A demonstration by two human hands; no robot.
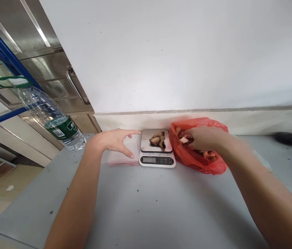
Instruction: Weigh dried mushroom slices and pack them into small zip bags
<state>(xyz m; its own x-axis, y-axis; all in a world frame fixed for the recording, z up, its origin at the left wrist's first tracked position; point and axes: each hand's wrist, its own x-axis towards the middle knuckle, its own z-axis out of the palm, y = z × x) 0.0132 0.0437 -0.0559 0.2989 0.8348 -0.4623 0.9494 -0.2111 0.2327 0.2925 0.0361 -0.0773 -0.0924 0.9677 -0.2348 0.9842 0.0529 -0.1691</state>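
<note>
A small white kitchen scale (157,160) with a steel plate stands on the grey table near the wall, its display lit. On its plate lie several brown, wrinkled dried pieces (157,139). My left hand (118,140) is open beside the scale, thumb and forefinger spread towards its left edge, with nothing held. To the right of the scale sits a red plastic bag (200,167), its mouth open, with more reddish-brown dried pieces (209,155) inside. My right hand (204,136) reaches into this bag; its fingertips are mostly hidden near a pale piece (184,140).
Under my left hand lies a stack of thin clear bags with pinkish edges (125,163). A large water bottle (65,128) with a green handle stands at the table's left edge. A black object (288,138) lies at the far right. Dark crumbs dot the grey table (146,211).
</note>
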